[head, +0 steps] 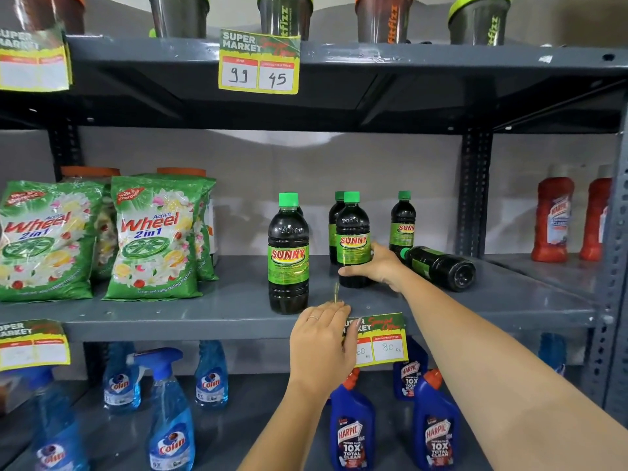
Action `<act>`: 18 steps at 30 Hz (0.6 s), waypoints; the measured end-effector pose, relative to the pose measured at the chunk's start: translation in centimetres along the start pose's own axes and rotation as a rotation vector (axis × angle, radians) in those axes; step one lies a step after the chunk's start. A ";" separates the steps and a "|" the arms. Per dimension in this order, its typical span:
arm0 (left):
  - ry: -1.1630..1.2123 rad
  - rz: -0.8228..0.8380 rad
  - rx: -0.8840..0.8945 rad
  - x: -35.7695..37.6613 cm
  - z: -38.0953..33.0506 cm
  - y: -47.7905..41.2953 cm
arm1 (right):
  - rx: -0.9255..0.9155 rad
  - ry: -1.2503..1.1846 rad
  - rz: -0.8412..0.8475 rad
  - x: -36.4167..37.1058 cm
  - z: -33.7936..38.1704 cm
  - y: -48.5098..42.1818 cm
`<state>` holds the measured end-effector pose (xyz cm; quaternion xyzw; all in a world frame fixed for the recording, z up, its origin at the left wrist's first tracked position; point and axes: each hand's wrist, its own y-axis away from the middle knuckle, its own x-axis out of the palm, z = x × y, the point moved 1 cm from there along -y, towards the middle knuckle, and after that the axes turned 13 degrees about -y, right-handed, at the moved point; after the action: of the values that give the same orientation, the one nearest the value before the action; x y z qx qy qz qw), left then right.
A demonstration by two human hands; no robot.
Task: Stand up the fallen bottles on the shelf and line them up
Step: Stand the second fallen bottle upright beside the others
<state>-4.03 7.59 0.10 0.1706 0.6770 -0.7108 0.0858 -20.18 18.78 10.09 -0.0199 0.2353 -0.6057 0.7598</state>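
Head view: on the middle grey metal shelf [204,311] stand several dark plastic bottles with green caps and green-and-yellow "SUNNY" labels. The nearest upright bottle [288,254] stands close to the shelf's front edge. Just to its right, the right hand [377,266] wraps its fingers [350,271] closed around the lower body of a second upright bottle [352,237], whose base rests on the shelf. Behind that one a third bottle [336,219] is partly hidden, and a fourth [402,222] stands further right near the back. One bottle [440,266] lies on its side right of the hand, its green cap pointing left toward the wrist and its round base facing the front right. The left hand [319,341] rests palm-down on the shelf's front edge, fingers loosely curled and holding nothing, partly covering a yellow-bordered price tag [384,341]. Green detergent packets [153,239] stand at the shelf's left.
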 end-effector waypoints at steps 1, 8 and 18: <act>0.002 0.004 -0.003 0.0 0.0 0.0 | -0.004 0.011 -0.011 0.1 0.1 0.2; -0.010 0.033 -0.015 -0.1 -0.1 0.0 | -0.055 0.065 -0.029 0.0 0.6 2.5; -0.026 0.105 -0.031 -0.9 -0.5 -0.3 | -0.073 -0.072 -0.026 -0.5 0.0 7.0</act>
<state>-3.27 8.04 0.66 0.1953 0.6768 -0.6969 0.1345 -13.88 21.09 8.09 -0.0724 0.2296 -0.6056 0.7585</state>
